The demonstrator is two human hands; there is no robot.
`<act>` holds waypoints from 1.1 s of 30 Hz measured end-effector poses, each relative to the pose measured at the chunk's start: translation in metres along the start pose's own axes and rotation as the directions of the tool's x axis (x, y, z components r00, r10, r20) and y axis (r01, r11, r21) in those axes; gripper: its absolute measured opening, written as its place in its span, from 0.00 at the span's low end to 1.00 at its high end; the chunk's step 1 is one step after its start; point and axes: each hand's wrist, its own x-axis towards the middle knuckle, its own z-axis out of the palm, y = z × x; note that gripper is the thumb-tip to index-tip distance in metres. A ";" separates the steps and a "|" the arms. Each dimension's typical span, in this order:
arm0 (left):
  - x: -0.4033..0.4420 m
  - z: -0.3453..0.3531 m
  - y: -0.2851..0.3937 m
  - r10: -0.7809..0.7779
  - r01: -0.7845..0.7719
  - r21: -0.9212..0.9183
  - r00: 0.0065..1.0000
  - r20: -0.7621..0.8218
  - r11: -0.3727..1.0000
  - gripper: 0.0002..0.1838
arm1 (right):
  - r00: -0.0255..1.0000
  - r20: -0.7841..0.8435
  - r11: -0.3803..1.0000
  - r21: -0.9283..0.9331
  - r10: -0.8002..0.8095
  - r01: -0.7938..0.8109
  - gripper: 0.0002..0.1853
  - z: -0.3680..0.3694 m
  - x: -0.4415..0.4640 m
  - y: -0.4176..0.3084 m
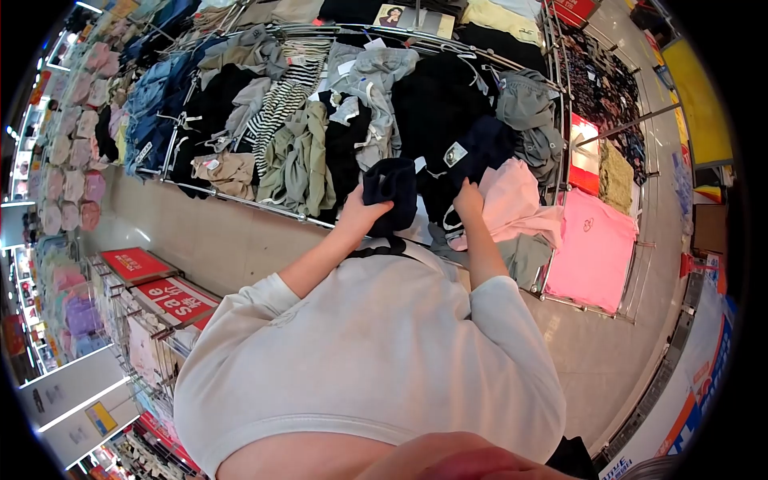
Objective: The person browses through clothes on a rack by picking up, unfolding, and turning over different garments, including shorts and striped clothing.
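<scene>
My left hand (364, 210) is closed on a folded dark navy garment (392, 188), thumb across its near side. My right hand (469, 200) pinches the lower edge of another stretch of dark navy cloth (490, 152), which bears a pale tag (455, 154). Whether both navy parts belong to one garment I cannot tell. Just beside my right hand lies a pink garment (512, 200). Black clothing (436, 96) spreads behind both hands. To the left of my left hand are olive-green trousers (300, 156) in a loose heap.
A metal-railed display table (240, 202) carries heaped clothes, including a black-and-white striped garment (292, 100) and grey clothing (528, 100). A folded pink shirt (590, 248) lies at the right. Red sale signs (172, 300) top a rack at the left. Tiled floor (188, 232) runs between.
</scene>
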 end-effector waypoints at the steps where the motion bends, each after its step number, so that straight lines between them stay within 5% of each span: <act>1: 0.002 0.000 -0.003 -0.013 0.013 0.006 1.000 -0.014 1.000 0.25 | 1.000 0.010 1.000 0.019 -0.023 0.023 0.29 -0.001 -0.004 -0.001; 16: -0.001 0.022 0.003 -0.048 0.049 -0.024 0.999 0.018 0.999 0.26 | 0.855 0.167 0.866 0.197 -0.492 0.460 0.26 0.022 -0.067 -0.050; 19: 0.000 0.018 -0.002 -0.037 0.037 -0.036 0.999 0.011 0.999 0.26 | 0.907 0.083 0.874 0.316 -0.413 0.369 0.28 0.005 -0.057 -0.048; 21: 0.000 0.018 -0.002 -0.025 0.025 -0.035 1.000 0.014 0.999 0.26 | 0.945 -0.189 0.835 0.444 -0.267 0.325 0.33 -0.006 -0.043 -0.042; 24: -0.003 0.019 0.001 -0.018 0.018 -0.044 1.000 0.001 0.999 0.26 | 0.968 -0.242 0.746 0.632 -0.067 0.210 0.36 -0.041 -0.011 -0.035; 28: -0.004 0.020 0.002 -0.027 0.028 -0.033 0.999 0.035 0.999 0.26 | 0.887 -0.428 0.611 0.753 0.175 0.244 0.34 -0.101 0.020 -0.025; 31: -0.002 0.021 -0.001 -0.025 0.025 -0.008 0.999 0.048 1.000 0.26 | 0.762 -0.609 0.612 0.695 0.220 0.378 0.34 -0.110 0.051 -0.011; 33: -0.002 0.024 -0.004 -0.020 0.020 -0.001 0.998 0.059 1.000 0.27 | 0.820 -0.553 0.658 0.673 0.146 0.337 0.35 -0.100 0.054 0.001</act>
